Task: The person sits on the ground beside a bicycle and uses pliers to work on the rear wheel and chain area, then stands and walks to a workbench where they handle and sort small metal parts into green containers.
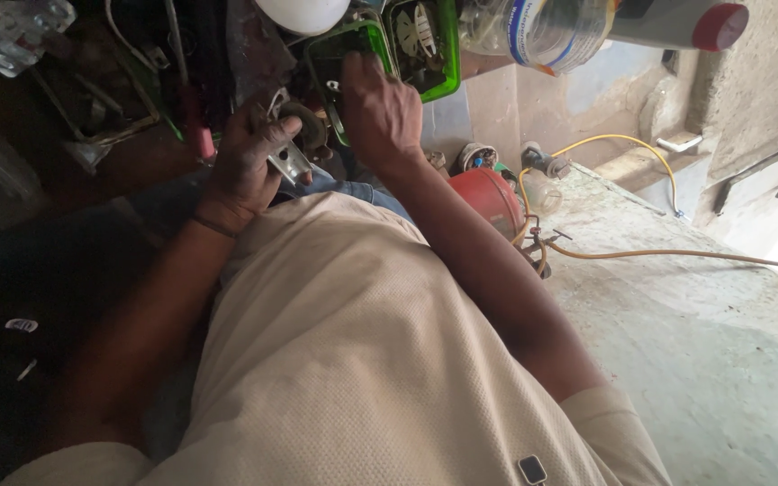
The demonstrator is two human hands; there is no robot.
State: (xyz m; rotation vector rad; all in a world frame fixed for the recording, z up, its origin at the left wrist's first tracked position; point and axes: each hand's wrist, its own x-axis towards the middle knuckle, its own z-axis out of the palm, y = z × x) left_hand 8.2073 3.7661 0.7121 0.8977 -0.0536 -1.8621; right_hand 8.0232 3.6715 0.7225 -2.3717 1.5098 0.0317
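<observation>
The view is tilted, looking down my beige shirt toward my lap. My left hand (pixel 245 160) is closed around a small shiny metal part (pixel 288 162) with a dark round piece above it. My right hand (pixel 380 112) reaches just beyond it, fingers inside or on the rim of a green-edged plastic tray (pixel 346 43) holding dark small parts. The two hands are close together, almost touching. What the right fingertips touch is hidden.
A second green tray (pixel 425 45) with a white fan-like piece lies past the first. A red cylinder (pixel 490 198) with yellow hose (pixel 677 254) stands on the concrete floor at right. A plastic bottle with a red cap (pixel 677 22) and a white round object (pixel 303 13) are at the top.
</observation>
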